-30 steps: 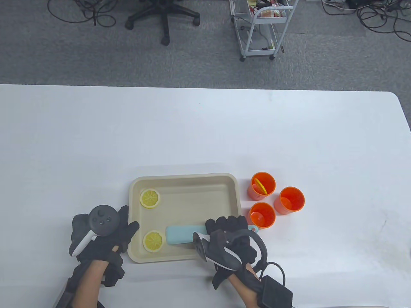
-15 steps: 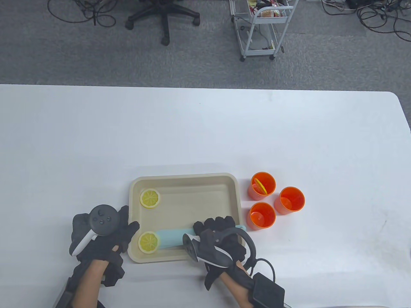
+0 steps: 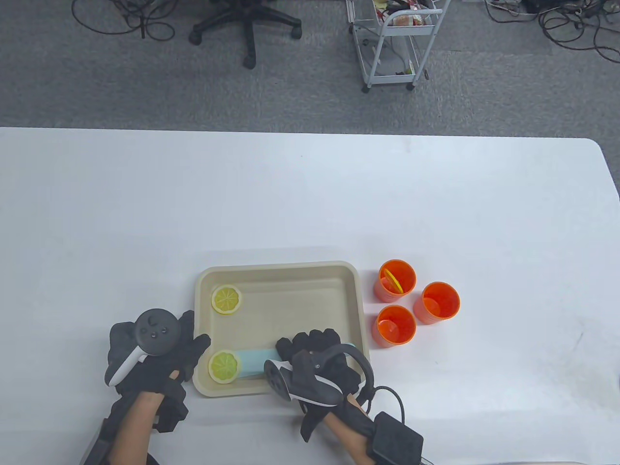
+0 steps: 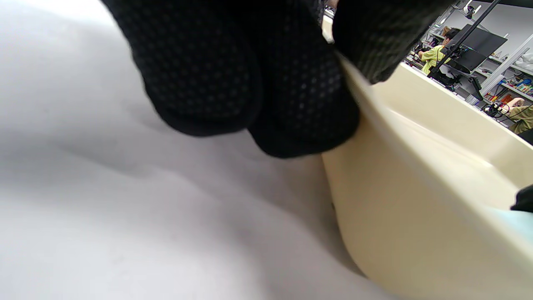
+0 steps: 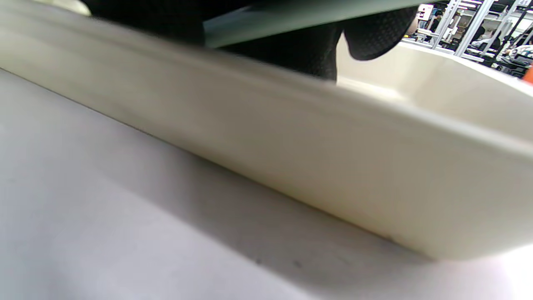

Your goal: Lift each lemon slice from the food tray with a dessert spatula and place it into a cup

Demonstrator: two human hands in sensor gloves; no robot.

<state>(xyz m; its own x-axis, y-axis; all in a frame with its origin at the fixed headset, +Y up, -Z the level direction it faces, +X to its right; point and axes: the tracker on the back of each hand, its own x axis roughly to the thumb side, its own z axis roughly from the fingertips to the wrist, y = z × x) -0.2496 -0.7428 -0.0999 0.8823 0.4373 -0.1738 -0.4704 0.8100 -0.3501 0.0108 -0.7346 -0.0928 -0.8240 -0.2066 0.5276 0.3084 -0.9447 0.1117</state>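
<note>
A beige food tray (image 3: 278, 266) holds two lemon slices: one at its far left (image 3: 226, 299) and one at its near left corner (image 3: 224, 366). My right hand (image 3: 310, 348) grips the handle of a light blue dessert spatula (image 3: 252, 364), which lies low in the tray. The blade tip meets the near slice's right edge; I cannot tell whether it is under the slice. My left hand (image 3: 193, 352) holds the tray's left rim (image 4: 395, 216), thumb over the edge. Three orange cups stand right of the tray; the far cup (image 3: 397, 278) holds a slice, and the others (image 3: 440, 301) (image 3: 396, 325) show none.
The white table (image 3: 310, 193) stretches far and to both sides of the tray. Beyond its far edge are an office chair (image 3: 244, 24) and a wire cart (image 3: 395, 38) on grey carpet. A cabled black box (image 3: 395, 443) hangs at my right wrist.
My right hand slid the spatula leftward across the tray's near side. The blade reached the near slice and pushed it slightly left toward the corner. My left hand stayed put.
</note>
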